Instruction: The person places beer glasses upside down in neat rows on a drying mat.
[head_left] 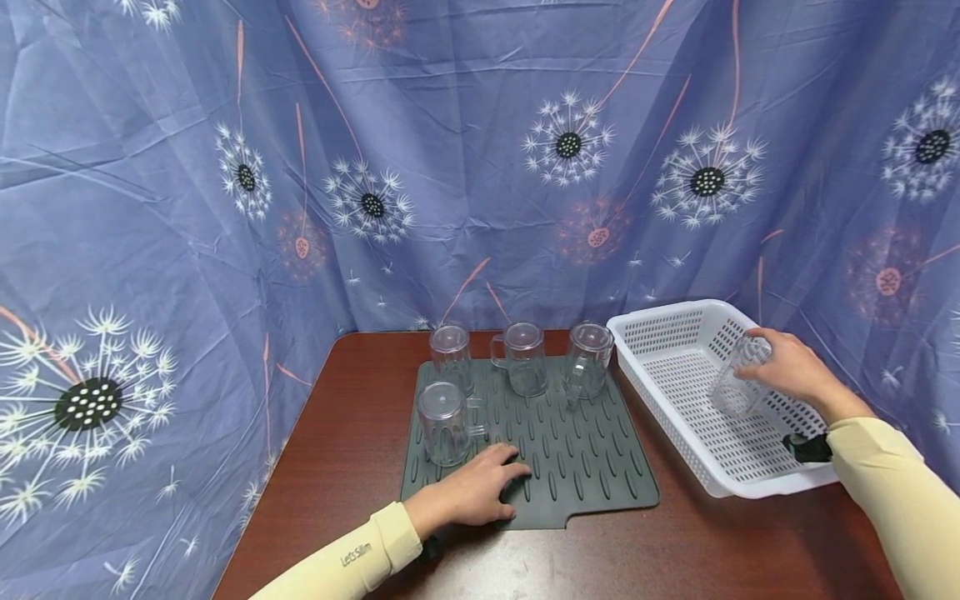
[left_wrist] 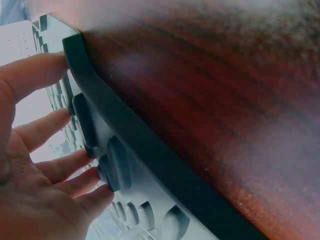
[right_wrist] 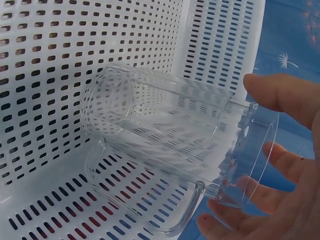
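Note:
A clear glass mug (head_left: pixel 731 396) stands tilted inside the white basket (head_left: pixel 667 421). My right hand (head_left: pixel 791 367) holds the mug at its upper end, thumb on one side and fingers on the other; in the right wrist view the mug's handle (right_wrist: pixel 185 215) hangs on the lower side. My left hand (head_left: pixel 480 487) is over the front of the grey drying mat (head_left: pixel 600 475), fingers spread and loosely bent, with nothing in it. In the left wrist view its fingertips (left_wrist: pixel 102 192) are at the mat's ridges. Closest to it is a glass mug (head_left: pixel 444 425), upside down on the mat.
Three more upside-down glass mugs line the mat's back: one at left (head_left: pixel 452 358), one in the middle (head_left: pixel 525 358), one at right (head_left: pixel 587 360). The basket stands right of the mat on the brown table (head_left: pixel 337 433). A blue dandelion-patterned cloth (head_left: pixel 465 167) hangs behind.

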